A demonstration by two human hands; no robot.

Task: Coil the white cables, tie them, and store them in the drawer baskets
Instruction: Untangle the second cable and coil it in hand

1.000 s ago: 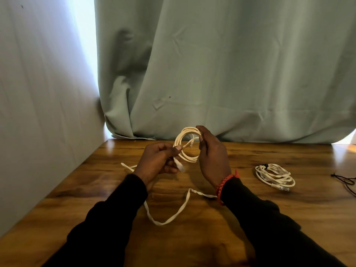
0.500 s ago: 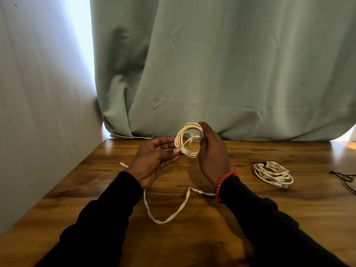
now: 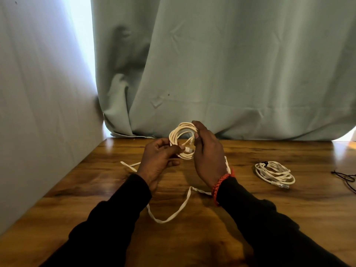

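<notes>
The person holds a coiled white cable [image 3: 181, 140] up above the wooden surface [image 3: 289, 212], just in front of the pale green curtain [image 3: 221, 64]. The right hand [image 3: 209, 157] grips the right side of the coil, its fingers [image 3: 198, 126] curled over the loops at the top. The left hand [image 3: 159, 159] is at the coil's left side, thumb and forefinger pinching the clear plug [image 3: 188, 150] at the cable's end, right against the lower loops. A second plug end dangles inside the ring of the coil.

A flat white tie strip [image 3: 173, 214] trails across the surface below the hands, running from behind the left wrist, bending near the sleeves, and passing up under the right wrist. That wrist wears a red braided bracelet [image 3: 221, 183] above a black sleeve [image 3: 269, 228].

Well to the right, a second white cable bundle [image 3: 274, 173] lies flat on the surface, already coiled, with a dark tie at its far edge and its clear plugs at the near side. Farther right, at the edge of view, lies a thin black cord [image 3: 346, 179]. A grey wall [image 3: 38, 93] closes the left side.
</notes>
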